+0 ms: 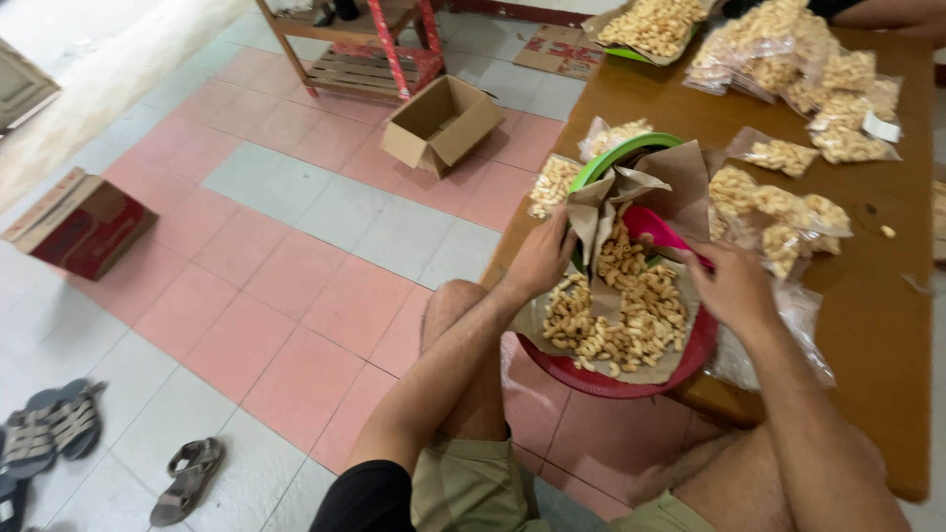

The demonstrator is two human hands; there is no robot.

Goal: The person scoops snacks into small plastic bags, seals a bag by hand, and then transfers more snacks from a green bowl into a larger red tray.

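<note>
The pink scoop (pixel 658 232) lies tilted over the pile of snacks (pixel 621 310), its bowl toward the green bowl (pixel 631 150) and its near end inside the right hand (pixel 731 286). The grip of the right hand is closed on the scoop; the fingers wrap its near end from above. The snacks rest on brown paper (pixel 601 212) that lines a red tray (pixel 601 379). The tray overhangs the near edge of the worktop (pixel 887 325), above the person's knees.

The left hand (pixel 544 258) is at the left side of the tray. Its grip pinches the raised edge of the brown paper, thumb and fingers pressed together on the fold.

Sealed clear bags of snacks (pixel 778 217) lie just beside the tray on the right; more bags (pixel 798 59) are stacked further back. On the tiled floor to the left stands an open cardboard box (pixel 440 123), well apart from the tray.
</note>
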